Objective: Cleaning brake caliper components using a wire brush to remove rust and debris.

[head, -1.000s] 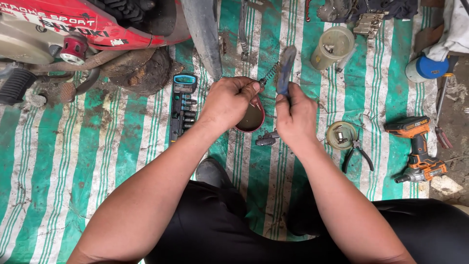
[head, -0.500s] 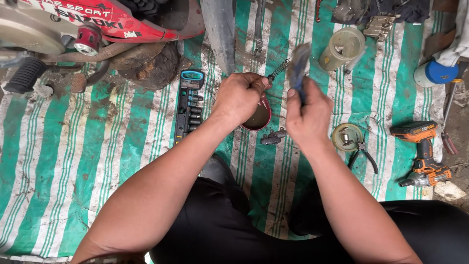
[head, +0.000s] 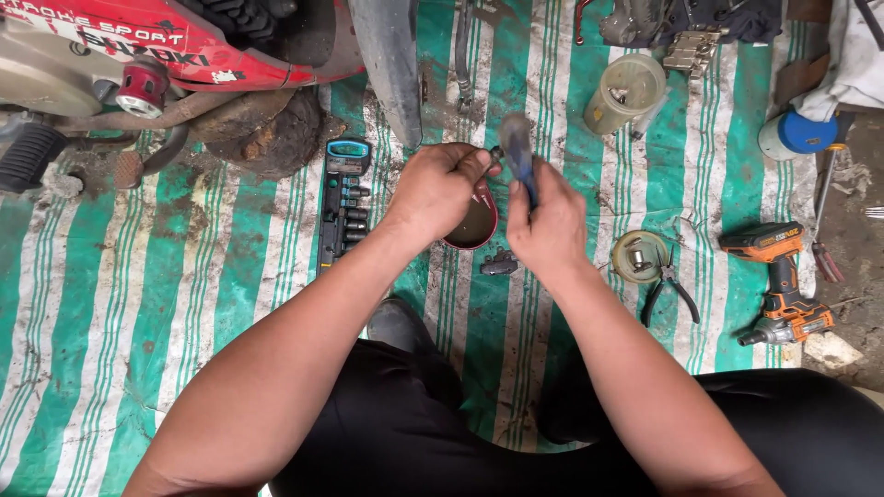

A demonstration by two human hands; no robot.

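The person sits on a green-and-white striped tarp [head: 230, 276], both hands raised over a small reddish bowl [head: 474, 225]. The right hand [head: 551, 225] has its grip pressed tight around a blue-handled screwdriver [head: 516, 152], whose long axis runs roughly up and away from the person, the handle end (blurred) pointing toward the motorbike [head: 138, 46]. The left hand [head: 437, 189] pinches a small metal part [head: 494, 158] just beside the screwdriver. A socket set [head: 343, 198] lies left; pliers [head: 670, 293] and a cordless drill [head: 781, 281] lie right.
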